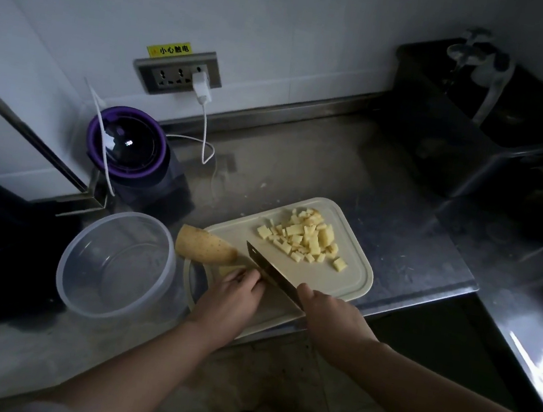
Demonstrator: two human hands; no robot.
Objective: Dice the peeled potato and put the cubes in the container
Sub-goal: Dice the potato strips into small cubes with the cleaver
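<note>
A pale cutting board lies on the steel counter. A heap of yellow potato cubes sits at its far right. A large potato piece rests at the board's left edge. My left hand presses down on a small potato piece, which my fingers mostly hide. My right hand grips the handle of a knife, whose blade lies just right of my left fingertips. A clear round plastic container stands left of the board.
A purple-rimmed appliance stands behind the container, with a white cable running to the wall socket. A dark sink with a tap is at the back right. The counter edge runs just below the board.
</note>
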